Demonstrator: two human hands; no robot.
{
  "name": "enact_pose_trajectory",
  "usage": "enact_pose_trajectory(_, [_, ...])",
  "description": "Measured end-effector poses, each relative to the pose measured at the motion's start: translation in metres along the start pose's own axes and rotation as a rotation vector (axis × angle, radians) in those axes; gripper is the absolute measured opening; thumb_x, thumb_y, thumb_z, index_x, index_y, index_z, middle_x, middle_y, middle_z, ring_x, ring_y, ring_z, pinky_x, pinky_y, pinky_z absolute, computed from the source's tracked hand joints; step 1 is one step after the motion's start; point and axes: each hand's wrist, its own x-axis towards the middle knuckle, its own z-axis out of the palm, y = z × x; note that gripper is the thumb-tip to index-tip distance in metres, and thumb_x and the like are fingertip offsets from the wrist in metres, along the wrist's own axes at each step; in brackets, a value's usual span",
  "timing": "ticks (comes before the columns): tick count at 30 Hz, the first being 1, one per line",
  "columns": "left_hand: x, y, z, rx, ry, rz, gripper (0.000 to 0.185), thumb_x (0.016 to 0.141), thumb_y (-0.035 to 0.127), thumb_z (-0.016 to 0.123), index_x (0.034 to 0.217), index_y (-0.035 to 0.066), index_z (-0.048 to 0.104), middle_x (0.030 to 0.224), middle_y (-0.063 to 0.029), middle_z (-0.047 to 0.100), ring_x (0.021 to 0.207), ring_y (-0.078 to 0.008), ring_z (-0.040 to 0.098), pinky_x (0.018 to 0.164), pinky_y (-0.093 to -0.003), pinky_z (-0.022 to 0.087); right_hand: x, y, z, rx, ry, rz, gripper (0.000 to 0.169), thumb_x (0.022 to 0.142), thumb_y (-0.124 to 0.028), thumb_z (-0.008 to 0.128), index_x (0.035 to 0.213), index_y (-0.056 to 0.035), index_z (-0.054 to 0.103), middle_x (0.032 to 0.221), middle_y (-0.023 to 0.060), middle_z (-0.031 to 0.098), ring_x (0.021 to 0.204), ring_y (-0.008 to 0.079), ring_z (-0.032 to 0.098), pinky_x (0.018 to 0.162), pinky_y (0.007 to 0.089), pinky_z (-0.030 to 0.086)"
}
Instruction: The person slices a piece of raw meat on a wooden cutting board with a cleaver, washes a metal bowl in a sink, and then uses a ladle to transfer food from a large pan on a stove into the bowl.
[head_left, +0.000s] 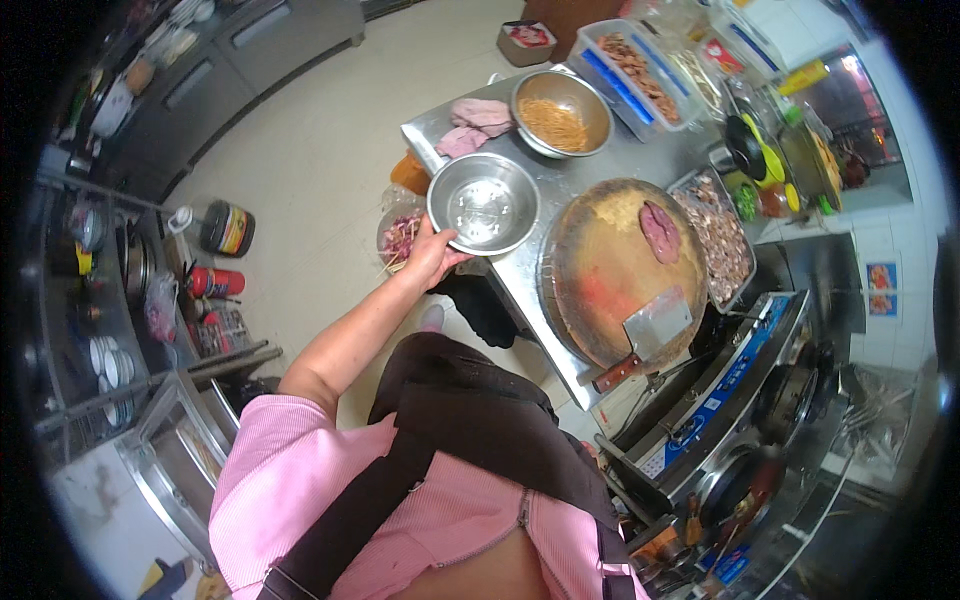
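Observation:
My left hand grips the near rim of a stainless steel bowl, which holds no food and sits at the corner of a metal table. My right hand is out of view. Before me a round wooden chopping block bears a piece of raw meat and a cleaver, whose wooden handle reaches over the block's near edge. Behind the held bowl lie pink cloths, beside a second steel bowl of thin yellowish strips.
A tray of chopped meat stands right of the block, near a gas stove. A plastic box of brown pieces stands at the back. On the floor at left are a fire extinguisher and a dark jug.

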Motion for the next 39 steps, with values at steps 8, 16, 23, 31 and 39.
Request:
enact_pose_trajectory(8, [-0.073, 0.043, -0.066, -0.066, 0.084, 0.101, 0.060, 0.090, -0.003, 0.042, 0.141, 0.011, 0.014, 0.129, -0.0207, 0.040, 0.105, -0.0329, 0.059, 0.081, -0.0446, 0.058, -0.015, -0.182, 0.170, -0.452, -0.261, -0.320, 0.011, 0.093, -0.010, 0.055, 0.089, -0.0018, 0.048, 0.067, 0.0046, 0.055, 0.055, 0.0137, 0.060, 0.053, 0.0268, 0.051])
enact_pose_trajectory(16, [-0.296, -0.005, -0.098, -0.422, 0.524, 0.612, 0.060, 0.089, 0.000, 0.049, 0.140, 0.013, 0.022, 0.129, -0.0141, 0.043, 0.114, -0.0288, 0.053, 0.087, -0.0478, 0.053, 0.032, -0.206, 0.289, -0.994, -0.861, -0.344, 0.014, 0.092, -0.013, 0.057, 0.089, -0.0022, 0.049, 0.068, 0.0051, 0.056, 0.055, 0.0147, 0.060, 0.051, 0.0272, 0.051])
enact_pose_trajectory(23, [-0.552, -0.128, -0.053, 0.112, 1.420, 1.015, 0.053, 0.085, 0.000, 0.051, 0.133, 0.012, 0.031, 0.126, -0.0155, 0.046, 0.111, -0.0304, 0.054, 0.089, -0.0477, 0.051, -0.036, -0.123, 0.365, -1.325, -1.346, -0.237, 0.013, 0.093, -0.014, 0.057, 0.088, -0.0050, 0.049, 0.069, 0.0021, 0.055, 0.055, 0.0120, 0.059, 0.050, 0.0240, 0.049])
enact_pose_trajectory(31, [-0.722, -0.262, -0.033, -1.083, 1.780, 1.419, 0.039, 0.086, 0.002, 0.053, 0.123, 0.007, 0.038, 0.119, -0.0155, 0.046, 0.098, -0.0244, 0.059, 0.080, -0.0405, 0.056, -0.128, 0.000, 0.366, -1.688, -1.564, -0.215, 0.012, 0.092, -0.013, 0.057, 0.092, -0.0043, 0.049, 0.069, 0.0047, 0.054, 0.055, 0.0155, 0.060, 0.051, 0.0268, 0.050])
enact_pose_trajectory(39, [-0.825, -0.345, -0.068, -1.050, 1.789, 1.420, 0.066, 0.085, 0.006, 0.054, 0.139, 0.015, 0.017, 0.130, -0.0182, 0.039, 0.107, -0.0326, 0.056, 0.084, -0.0463, 0.054, -0.220, 0.143, 0.372, -1.732, -1.715, -0.235, 0.008, 0.092, -0.012, 0.053, 0.091, -0.0054, 0.050, 0.065, 0.0041, 0.052, 0.053, 0.0158, 0.057, 0.050, 0.0270, 0.049])
